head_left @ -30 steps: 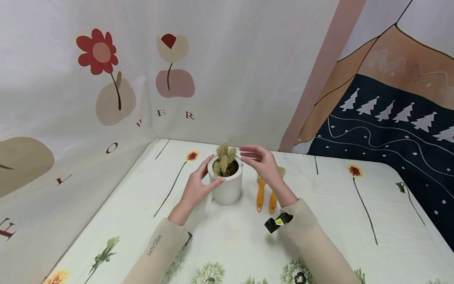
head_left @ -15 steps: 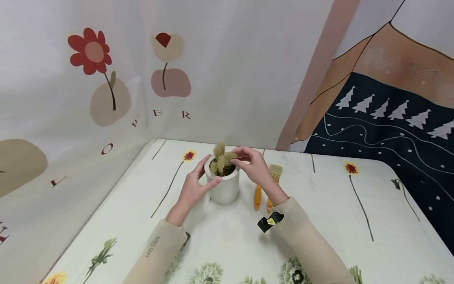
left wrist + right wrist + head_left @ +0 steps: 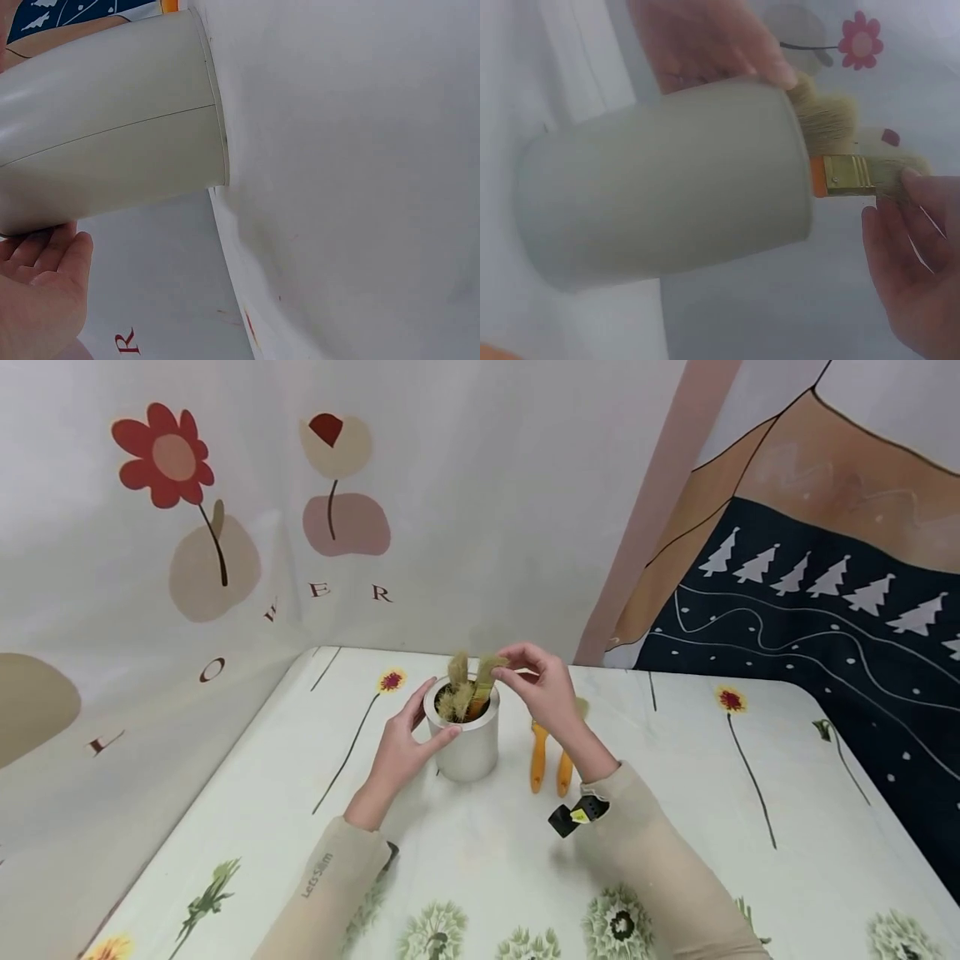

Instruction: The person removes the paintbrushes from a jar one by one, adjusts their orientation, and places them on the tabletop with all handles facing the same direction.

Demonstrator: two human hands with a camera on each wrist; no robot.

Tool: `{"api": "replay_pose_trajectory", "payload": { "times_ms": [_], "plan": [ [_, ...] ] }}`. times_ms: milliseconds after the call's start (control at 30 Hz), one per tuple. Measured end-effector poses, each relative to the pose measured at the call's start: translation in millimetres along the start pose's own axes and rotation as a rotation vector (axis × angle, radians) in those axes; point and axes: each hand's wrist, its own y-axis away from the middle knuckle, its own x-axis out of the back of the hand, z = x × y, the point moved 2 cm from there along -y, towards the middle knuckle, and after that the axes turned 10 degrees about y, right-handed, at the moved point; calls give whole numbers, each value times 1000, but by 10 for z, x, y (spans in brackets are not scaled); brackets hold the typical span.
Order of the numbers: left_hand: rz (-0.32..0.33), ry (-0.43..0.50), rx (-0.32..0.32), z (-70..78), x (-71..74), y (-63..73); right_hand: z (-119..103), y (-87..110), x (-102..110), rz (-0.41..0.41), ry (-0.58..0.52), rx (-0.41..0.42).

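A white cylindrical pot (image 3: 467,752) stands on the table with several bristle-up brushes (image 3: 454,681) in it. My left hand (image 3: 397,747) grips the pot from its left side, with the thumb at the near rim. My right hand (image 3: 543,689) pinches the bristles of a flat paintbrush (image 3: 481,692) at the pot's right side. In the right wrist view this paintbrush (image 3: 847,174) shows its brass ferrule and a bit of orange handle above the rim; the rest of the handle is hidden inside. The left wrist view shows the pot (image 3: 112,120) with the left fingers (image 3: 64,255) against its side.
Two more paintbrushes with orange handles lie right of the pot, a left one (image 3: 538,758) and a right one (image 3: 565,772), partly behind the right forearm. A flower-print cloth (image 3: 675,793) covers the table. A printed curtain (image 3: 480,527) hangs behind it.
My right hand has moved from beside the pot to a paintbrush in it and taken hold of the bristles. That brush now stands straighter, its ferrule showing. My left hand keeps holding the pot.
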Motion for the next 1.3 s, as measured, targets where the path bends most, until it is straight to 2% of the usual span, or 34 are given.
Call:
{"api": "replay_pose_trajectory", "payload": {
  "times_ms": [233, 400, 533, 733, 1000, 1300],
  "plan": [
    [5, 12, -5, -21, 1, -16, -166, -4, 217, 114, -35, 35],
    [3, 21, -13, -10, 3, -16, -262, -24, 382, 201, -106, 79],
    [2, 24, -15, -2, 0, -14, -304, -47, 516, 249, -146, 103],
    [8, 23, -18, 6, -7, -15, -305, -60, 715, 306, -148, 102],
    [9, 18, -20, -19, -6, -13, -276, -50, 925, 348, -137, 99],
    [4, 24, -27, -41, 0, -22, -110, 2, 1046, 356, -61, 12]
  ]
}}
